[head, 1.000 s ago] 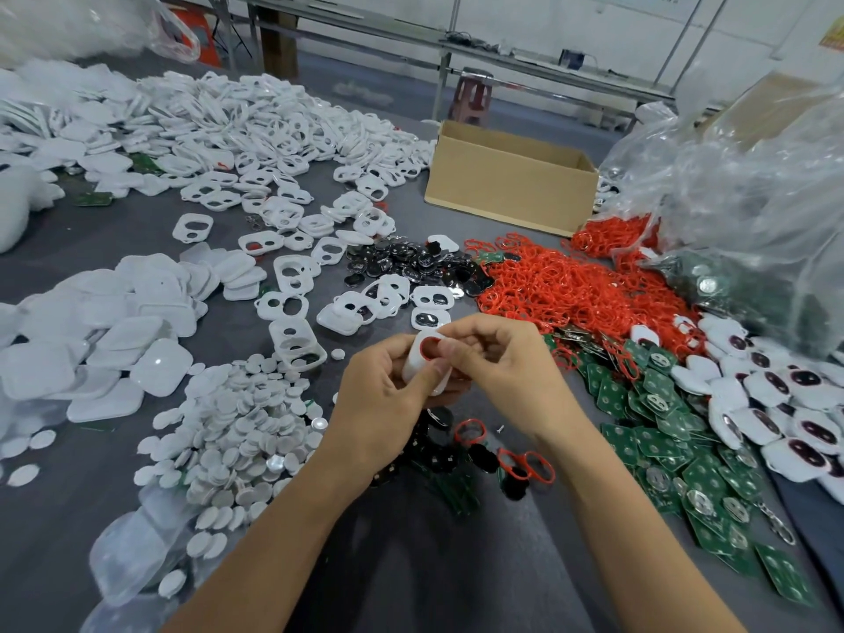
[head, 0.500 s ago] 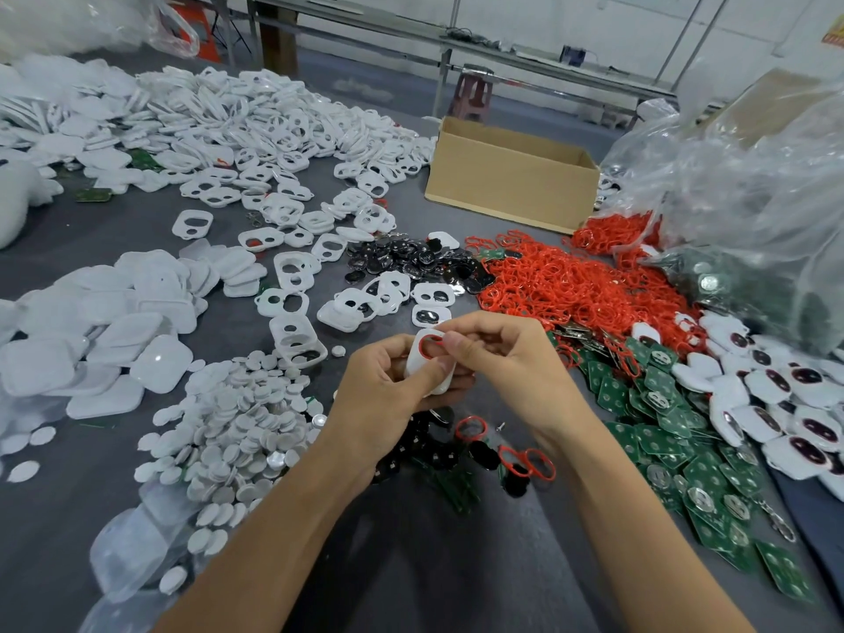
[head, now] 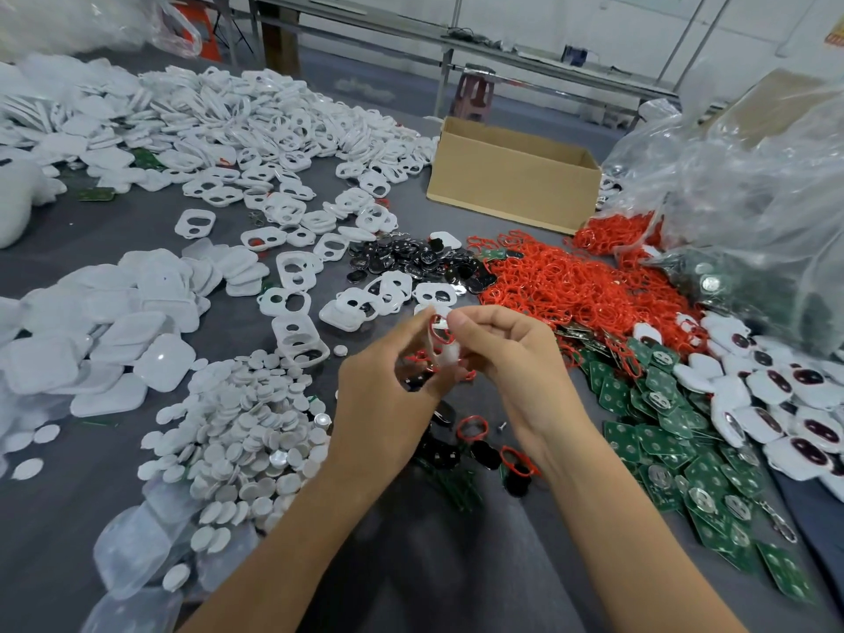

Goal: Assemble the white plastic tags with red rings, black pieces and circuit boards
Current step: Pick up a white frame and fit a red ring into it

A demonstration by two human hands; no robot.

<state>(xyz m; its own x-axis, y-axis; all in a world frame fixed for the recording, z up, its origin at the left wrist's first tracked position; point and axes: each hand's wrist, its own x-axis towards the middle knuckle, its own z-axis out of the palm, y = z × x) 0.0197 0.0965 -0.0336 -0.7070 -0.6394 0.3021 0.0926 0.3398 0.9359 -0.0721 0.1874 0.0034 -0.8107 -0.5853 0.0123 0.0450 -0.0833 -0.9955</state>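
Covering the bench (head: 114, 230) from edge to edge, the stock lay as it had a second earlier. The white tags (head: 255, 111) were heaped along the far left edge and the cardboard box (head: 511, 175) stood at the far middle. The red rings (head: 571, 285) were piled right of centre, with the circuit boards (head: 662, 431) spread toward the near right corner. The black pieces (head: 411, 262) sat in a small mound at the middle.

The change was all between the hands, which were held above the middle of the bench. The left hand (head: 388, 404) had rolled its back toward the camera, its fingers curled and pinching the lower part of one tag (head: 440, 354). The right hand (head: 516, 358) was curled too, thumb and forefinger nipping the tag's upper edge. The tag had been facing up before; now it stood turned nearly on edge and was blurred by motion. The ring (head: 438, 323) showed as a red arc around its upper hole, just under the right fingertips.

That turn suggested the ring was seated, or nearly so, and the tag was being checked or flipped. Black pieces and a circuit board probably had yet to go in, though the blur hid whether the ring sat fully home.
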